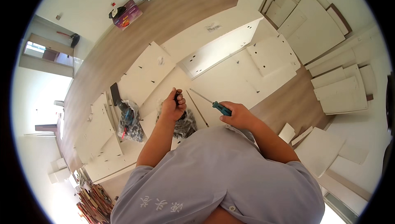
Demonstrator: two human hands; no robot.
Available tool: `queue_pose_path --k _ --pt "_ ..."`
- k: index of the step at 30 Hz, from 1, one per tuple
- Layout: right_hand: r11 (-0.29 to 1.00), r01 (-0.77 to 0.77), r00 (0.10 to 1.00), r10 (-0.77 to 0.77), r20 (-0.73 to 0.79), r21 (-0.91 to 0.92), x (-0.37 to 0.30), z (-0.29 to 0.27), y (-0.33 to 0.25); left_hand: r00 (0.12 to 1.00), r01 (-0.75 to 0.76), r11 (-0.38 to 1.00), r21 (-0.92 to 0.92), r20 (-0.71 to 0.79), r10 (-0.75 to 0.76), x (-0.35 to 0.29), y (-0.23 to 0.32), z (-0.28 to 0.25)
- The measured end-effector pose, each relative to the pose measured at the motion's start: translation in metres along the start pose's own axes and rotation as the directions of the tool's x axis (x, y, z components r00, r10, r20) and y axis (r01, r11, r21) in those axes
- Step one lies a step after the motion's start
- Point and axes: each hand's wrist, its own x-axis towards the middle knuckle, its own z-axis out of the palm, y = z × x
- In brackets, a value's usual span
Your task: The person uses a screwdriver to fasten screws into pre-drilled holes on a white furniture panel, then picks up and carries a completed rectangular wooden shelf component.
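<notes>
"So, where exactly is the screwdriver?"

"It is in the right hand, above the white panels, before the person's body. This grip is closed: fingers and thumb press around the teal handle."

"And the left hand?"

"Its fingers are curled, pinching a small dark piece. What kind of piece, one cannot tell. Below this hand is a clear bag of dark parts, and more to the left a second bag."

"What could go wrong from here?"

"Perhaps two things. If the right wrist swings leftward, the bare tip might prick the left hand, because it is near. If the left fingers become loose, the small dark piece might fall and be lost in the clear bag."

"Which way does the screwdriver point?"

"Its tip points forward and to the left, away from the person. The long axis goes slantwise, from the right hand toward the space just beside the left hand. Whether it also dips or rises, this view does not show clearly."
</notes>
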Motion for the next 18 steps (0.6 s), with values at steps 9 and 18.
queue_pose_path --k 9,18 --pt "0.990 0.026 0.999 -0.019 0.047 -0.141 0.003 -0.001 -0.014 0.998 -0.064 0.949 0.309 0.015 0.063 -0.017 -0.005 0.035" --pt "0.989 0.020 0.999 -0.012 0.050 -0.147 -0.001 -0.004 -0.012 0.996 -0.046 0.910 0.413 0.092 0.009 -0.017 -0.004 0.046"
